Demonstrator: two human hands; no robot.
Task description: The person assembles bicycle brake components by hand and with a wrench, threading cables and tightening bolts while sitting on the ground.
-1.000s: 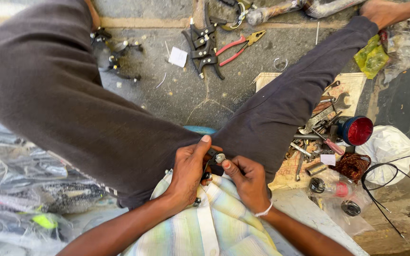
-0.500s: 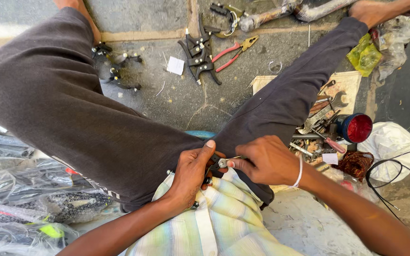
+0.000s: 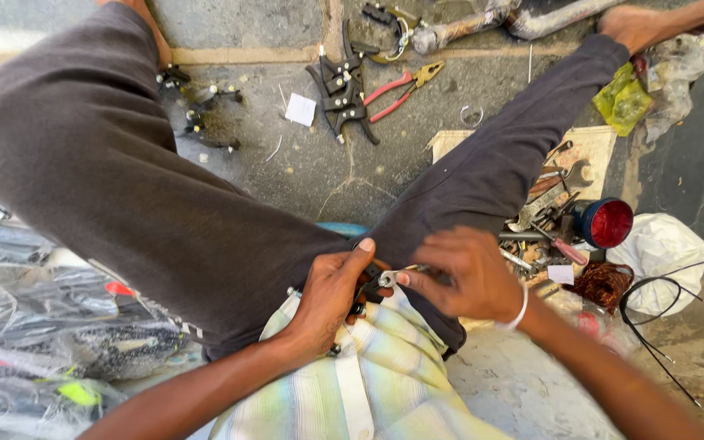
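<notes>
Plastic-wrapped packages (image 3: 50, 326): grey and clear, heaped on the floor at far left.
Left hand (image 3: 332, 297): closed around a small dark part (image 3: 366, 287) held at the lap.
Right hand (image 3: 470, 273): fingertips pinched on a small metal fitting (image 3: 388, 279) at that part.
Risk: the fitting may slip and drop among the clutter.
White paper tag (image 3: 300, 109): square, on the floor by black levers (image 3: 341, 90).
Yellow-green wrapper (image 3: 622, 99): crumpled, upper right.
White bag (image 3: 659, 253): far right.

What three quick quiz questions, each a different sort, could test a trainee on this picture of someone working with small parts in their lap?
1. True or false: the red-handled pliers lie on the ground beyond the knees.
2. Which hand pinches the small metal part? A) left hand B) right hand C) neither
3. Fill in: the round lamp by the right leg has a ___ lens.

Key: 1 true; 2 B; 3 red.
</notes>
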